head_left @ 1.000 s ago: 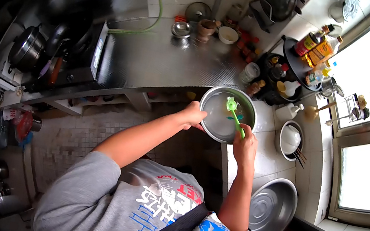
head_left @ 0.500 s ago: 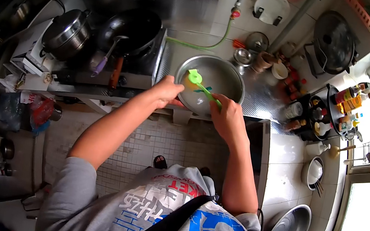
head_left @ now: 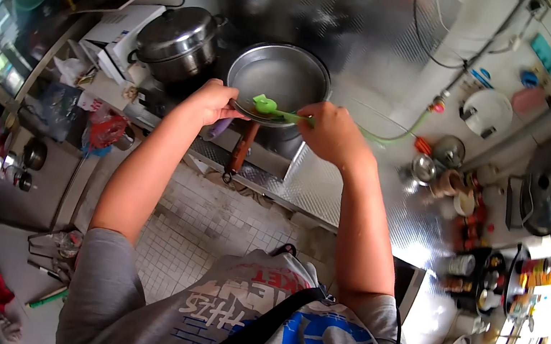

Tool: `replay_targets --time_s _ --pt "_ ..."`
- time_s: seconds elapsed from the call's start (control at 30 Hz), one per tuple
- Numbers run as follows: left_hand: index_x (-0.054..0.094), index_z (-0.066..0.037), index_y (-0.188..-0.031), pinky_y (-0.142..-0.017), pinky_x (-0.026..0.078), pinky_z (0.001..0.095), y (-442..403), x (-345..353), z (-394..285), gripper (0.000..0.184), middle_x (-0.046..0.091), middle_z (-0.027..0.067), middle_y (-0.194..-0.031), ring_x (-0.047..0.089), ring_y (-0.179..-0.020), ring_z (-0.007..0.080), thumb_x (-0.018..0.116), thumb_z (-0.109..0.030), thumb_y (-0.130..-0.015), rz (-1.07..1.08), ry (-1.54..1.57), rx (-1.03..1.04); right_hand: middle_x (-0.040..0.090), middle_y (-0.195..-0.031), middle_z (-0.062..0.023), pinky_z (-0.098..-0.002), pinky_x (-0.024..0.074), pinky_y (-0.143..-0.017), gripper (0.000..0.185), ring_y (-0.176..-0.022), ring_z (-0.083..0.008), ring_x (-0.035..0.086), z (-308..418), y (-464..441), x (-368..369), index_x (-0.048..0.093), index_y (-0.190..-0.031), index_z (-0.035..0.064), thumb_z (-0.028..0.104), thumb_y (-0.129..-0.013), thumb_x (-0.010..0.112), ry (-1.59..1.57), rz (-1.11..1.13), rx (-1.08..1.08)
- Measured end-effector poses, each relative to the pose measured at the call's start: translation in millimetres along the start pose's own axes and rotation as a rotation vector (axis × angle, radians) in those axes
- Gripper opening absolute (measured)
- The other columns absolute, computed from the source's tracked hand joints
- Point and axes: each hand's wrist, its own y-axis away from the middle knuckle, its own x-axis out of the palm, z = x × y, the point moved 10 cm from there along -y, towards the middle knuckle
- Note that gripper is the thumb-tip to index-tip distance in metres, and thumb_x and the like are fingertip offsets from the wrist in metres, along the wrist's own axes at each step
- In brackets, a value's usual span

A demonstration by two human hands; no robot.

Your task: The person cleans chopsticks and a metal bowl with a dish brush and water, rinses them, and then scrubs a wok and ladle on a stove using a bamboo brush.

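My left hand (head_left: 213,102) grips the near-left rim of a round metal basin (head_left: 281,74), its fingers closed on the edge. In my right hand (head_left: 329,134) is the handle of a bright green plastic tool (head_left: 265,105), whose head lies over the near side of the basin. The basin is held above the stove, over the black wok, which it mostly covers. The wok's brown wooden handle (head_left: 242,150) sticks out below the basin. A purple handle (head_left: 218,129) shows beside my left hand. What the basin holds is too blurred to tell.
Left of the basin stands a lidded steel pot (head_left: 177,43). A green hose (head_left: 406,132) runs along the counter to the right. Small bowls (head_left: 424,169), bottles (head_left: 537,270) and a large dark lid (head_left: 550,187) are farther right.
Both hands have carried the basin leftward, from near the right-hand counter to above the wok on the stove. The view has turned left too. The green tool remains in my right hand.
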Motion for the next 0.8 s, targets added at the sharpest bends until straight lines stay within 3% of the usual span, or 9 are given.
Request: replay_targets --time_s 0.13,0.23,0.4,0.6,0.8 --pt "0.054 0.019 -0.101 -0.069 0.065 0.0379 -29 -33 -6 0.023 0.064 0.0278 -0.093 0.071 -0.078 0.0366 0.049 0.005 -0.084 -0.051 0.019 0.003 0.069 -0.102 -0.0235 -0.0453 0.0543 -0.086 0.025 -0.093 -0.0395 0.068 -25 -65 16 0.070 -0.100 0.0019 0.009 -0.083 0.053 0.136 0.071 0.026" --pt "0.055 0.021 -0.102 -0.069 0.065 0.0376 -46 -54 -13 0.025 0.065 0.0280 -0.094 0.071 -0.079 0.0374 0.048 0.005 -0.083 -0.127 0.047 0.004 0.069 -0.102 -0.0241 -0.0457 0.0545 -0.086 0.026 -0.096 -0.0412 0.067 -36 -112 29 0.069 -0.101 0.0014 0.010 -0.083 0.053 0.190 0.063 0.046" --pt "0.053 0.019 -0.107 -0.070 0.064 0.0395 -81 -69 -33 0.027 0.065 0.0259 -0.097 0.070 -0.081 0.0373 0.049 0.005 -0.083 -0.149 0.034 0.018 0.069 -0.102 -0.0227 -0.0458 0.0534 -0.088 0.027 -0.097 -0.0406 0.066 -47 -176 70 0.069 -0.105 0.0048 0.023 -0.091 0.055 0.147 -0.037 0.010" --pt "0.053 0.017 -0.110 -0.062 0.064 0.0359 -117 -78 -61 0.030 0.067 0.0249 -0.093 0.071 -0.075 0.0352 0.049 0.005 -0.082 -0.175 -0.113 0.007 0.069 -0.096 -0.0208 -0.0447 0.0534 -0.086 0.026 -0.092 -0.0377 0.067 -46 -202 82 0.071 -0.108 0.0098 0.025 -0.088 0.062 0.059 -0.046 -0.019" --pt "0.056 0.012 -0.111 -0.060 0.064 0.0362 -161 -75 -72 0.028 0.068 0.0228 -0.090 0.071 -0.071 0.0325 0.053 0.003 -0.085 -0.090 -0.209 0.027 0.069 -0.090 -0.0210 -0.0440 0.0530 -0.082 0.024 -0.085 -0.0386 0.067 -60 -196 65 0.072 -0.104 0.0085 0.023 -0.086 0.066 -0.022 -0.111 -0.022"
